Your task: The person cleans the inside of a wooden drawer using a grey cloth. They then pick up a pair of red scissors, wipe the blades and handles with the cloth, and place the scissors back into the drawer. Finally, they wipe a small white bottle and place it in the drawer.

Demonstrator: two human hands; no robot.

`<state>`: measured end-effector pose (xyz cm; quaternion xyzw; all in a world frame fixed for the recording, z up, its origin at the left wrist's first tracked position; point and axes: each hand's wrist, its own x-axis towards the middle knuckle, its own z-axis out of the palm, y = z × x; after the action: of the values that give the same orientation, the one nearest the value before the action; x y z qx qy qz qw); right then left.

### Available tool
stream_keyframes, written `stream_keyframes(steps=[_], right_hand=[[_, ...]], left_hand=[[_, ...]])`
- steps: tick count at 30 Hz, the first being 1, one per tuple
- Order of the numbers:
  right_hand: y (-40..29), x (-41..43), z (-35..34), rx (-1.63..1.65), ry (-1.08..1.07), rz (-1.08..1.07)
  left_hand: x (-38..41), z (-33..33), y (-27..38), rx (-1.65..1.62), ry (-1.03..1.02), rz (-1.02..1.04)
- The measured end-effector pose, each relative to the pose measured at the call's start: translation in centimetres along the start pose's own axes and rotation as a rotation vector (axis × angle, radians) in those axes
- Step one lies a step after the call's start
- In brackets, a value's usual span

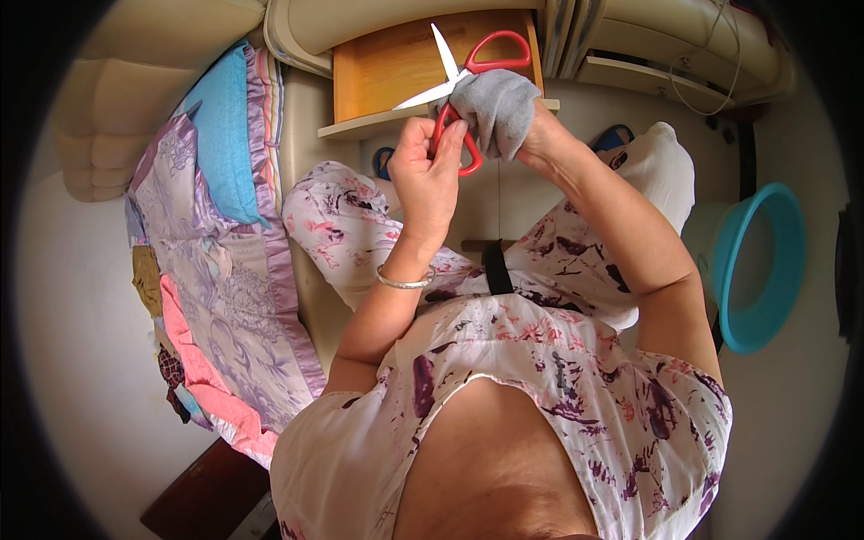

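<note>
My left hand (428,165) grips the lower red handle of a pair of scissors (442,91), thumb on the loop. The two steel blades are spread apart and point to the upper left. A grey cloth (498,104) covers most of my right hand (543,135) and lies against the scissors' pivot and handles. Its fingers are hidden beneath the cloth. Behind the scissors a wooden drawer (378,74) stands pulled out, its pale front panel just beyond my hands.
To the left, a bed with a patterned purple cover (236,297) holds a blue pillow (219,148). A turquoise basin (732,283) stands at the right. A cable (736,61) hangs before a cabinet drawer (651,77) at the upper right. Blue slippers (614,137) show near my knees.
</note>
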<state>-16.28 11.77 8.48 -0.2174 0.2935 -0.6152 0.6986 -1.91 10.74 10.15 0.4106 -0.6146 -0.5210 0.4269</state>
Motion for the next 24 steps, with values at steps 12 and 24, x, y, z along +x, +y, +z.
stream_keyframes(steps=[12, 24], right_hand=[[-0.3, -0.1, 1.0, -0.090, 0.049, -0.120], [0.1, -0.1, -0.5, 0.004, -0.003, -0.008]], left_hand=[[0.4, -0.2, 0.6, -0.146, 0.003, -0.101], [-0.1, -0.2, -0.4, -0.037, -0.001, -0.037]])
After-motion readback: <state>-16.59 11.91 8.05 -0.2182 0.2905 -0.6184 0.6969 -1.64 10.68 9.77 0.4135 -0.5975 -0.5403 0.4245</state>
